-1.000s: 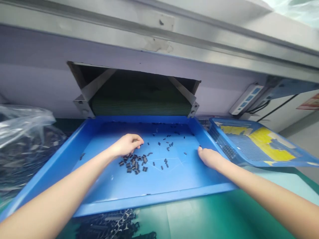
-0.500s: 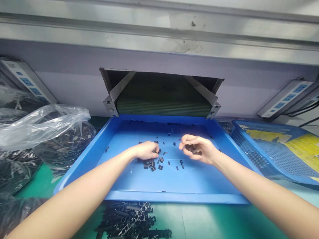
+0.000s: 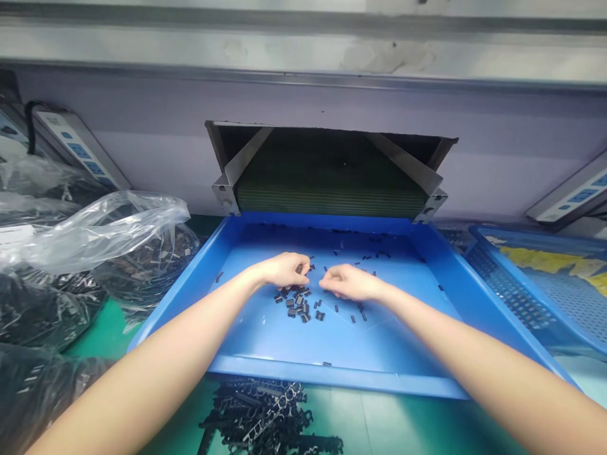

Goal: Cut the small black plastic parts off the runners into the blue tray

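Left hand [image 3: 284, 270] curled just above a heap of small black plastic pieces [image 3: 296, 304], heap at six o'clock and closer to that hand; right hand [image 3: 351, 282] alongside, fingers bunched, heap at eight o'clock. Any piece pinched: impossible to tell. Long axes pointing every which way, on a blue tray [image 3: 332, 377] below a green conveyor belt [image 3: 332, 189].
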The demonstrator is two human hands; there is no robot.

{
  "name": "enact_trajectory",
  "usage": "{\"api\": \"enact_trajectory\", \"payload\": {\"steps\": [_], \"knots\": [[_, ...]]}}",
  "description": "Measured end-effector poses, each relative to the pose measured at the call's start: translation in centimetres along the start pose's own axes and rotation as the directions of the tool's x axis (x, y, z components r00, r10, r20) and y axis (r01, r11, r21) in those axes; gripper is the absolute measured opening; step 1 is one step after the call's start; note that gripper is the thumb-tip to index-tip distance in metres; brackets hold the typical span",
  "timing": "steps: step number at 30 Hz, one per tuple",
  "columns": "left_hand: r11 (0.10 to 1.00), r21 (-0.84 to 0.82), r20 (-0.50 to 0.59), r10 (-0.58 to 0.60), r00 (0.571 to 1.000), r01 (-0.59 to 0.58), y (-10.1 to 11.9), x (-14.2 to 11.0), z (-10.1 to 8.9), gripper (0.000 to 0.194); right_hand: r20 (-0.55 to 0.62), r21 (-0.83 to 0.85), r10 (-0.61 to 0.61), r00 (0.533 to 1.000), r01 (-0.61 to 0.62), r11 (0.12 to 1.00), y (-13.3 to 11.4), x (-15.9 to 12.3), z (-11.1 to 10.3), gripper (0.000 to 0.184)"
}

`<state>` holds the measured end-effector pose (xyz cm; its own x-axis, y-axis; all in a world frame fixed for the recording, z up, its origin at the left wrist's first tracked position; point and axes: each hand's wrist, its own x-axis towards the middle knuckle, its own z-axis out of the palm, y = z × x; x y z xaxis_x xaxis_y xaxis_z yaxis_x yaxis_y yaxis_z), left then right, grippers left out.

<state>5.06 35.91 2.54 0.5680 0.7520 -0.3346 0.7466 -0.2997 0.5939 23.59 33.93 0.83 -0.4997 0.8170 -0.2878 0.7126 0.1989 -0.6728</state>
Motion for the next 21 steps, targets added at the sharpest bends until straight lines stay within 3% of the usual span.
{"api": "enact_trajectory", "payload": {"steps": [3, 6, 11, 15, 18, 21], "knots": [[0.984, 0.18, -0.016, 0.003, 1.0, 0.0, 0.4, 0.3, 0.6, 0.009, -0.102, 0.095, -0.036, 0.994, 0.046, 0.994, 0.7, -0.3, -1.7, 0.025], [0.951, 0.309, 0.008, -0.024, 1.0, 0.02, 0.8, 0.5, 1.4, 0.008, -0.155, 0.088, -0.036, 0.987, 0.05, 0.995, 1.3, -0.4, -2.7, 0.023], [0.935, 0.355, 0.053, -0.031, 0.998, 0.01, 1.2, 0.8, 2.3, 0.006, -0.074, -0.112, 0.046, 0.996, -0.054, 0.992, 1.7, -0.2, -1.8, 0.02], [0.976, 0.218, 0.051, -0.012, 0.999, 0.0, 0.8, 0.8, 1.9, 0.009, -0.013, -0.302, 0.09, 0.996, -0.09, 0.949, 1.3, 0.2, -0.8, 0.02], [1.0, -0.008, 0.067, 0.01, 0.998, -0.009, 0.1, 0.6, 1.0, 0.014, -0.004, -0.383, 0.114, 0.993, -0.107, 0.918, 1.1, 0.4, -0.6, 0.021], [0.961, -0.276, 0.082, 0.04, 0.996, -0.016, -0.4, 0.3, 0.3, 0.015, 0.003, -0.414, 0.12, 0.993, -0.108, 0.904, 1.2, 0.4, -0.7, 0.021]]}}
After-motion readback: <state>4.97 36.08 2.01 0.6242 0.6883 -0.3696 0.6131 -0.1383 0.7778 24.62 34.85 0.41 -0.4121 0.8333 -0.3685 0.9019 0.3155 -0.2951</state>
